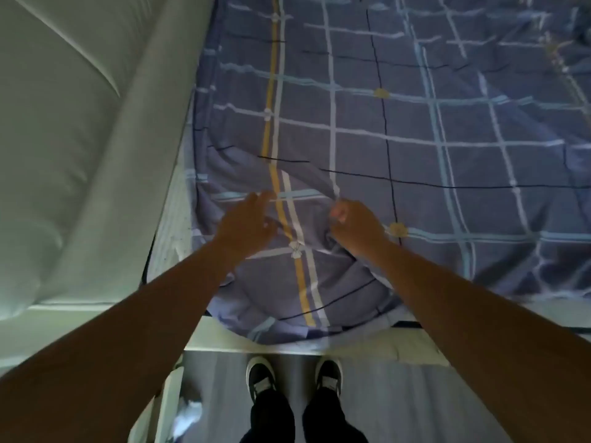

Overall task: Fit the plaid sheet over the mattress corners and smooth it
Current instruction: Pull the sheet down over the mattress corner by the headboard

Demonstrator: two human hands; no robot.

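Note:
The blue plaid sheet (415,129), crossed by white, light-blue and yellow stripes, covers most of the mattress. Its near left corner is bunched and folded back, leaving a strip of pale mattress (174,225) bare on the left. My right hand (355,227) grips a raised fold of the sheet at that corner, fingers curled round the cloth. My left hand (246,223) hovers just left of it with fingers spread and relaxed, over the rumpled fabric, holding nothing. The sheet's edge hangs loosely over the near end of the bed.
A padded pale headboard or cushioned panel (64,139) rises along the left side. The white bed frame edge (287,346) runs across below the sheet. My two feet in dark shoes (294,375) stand on the grey floor beside it.

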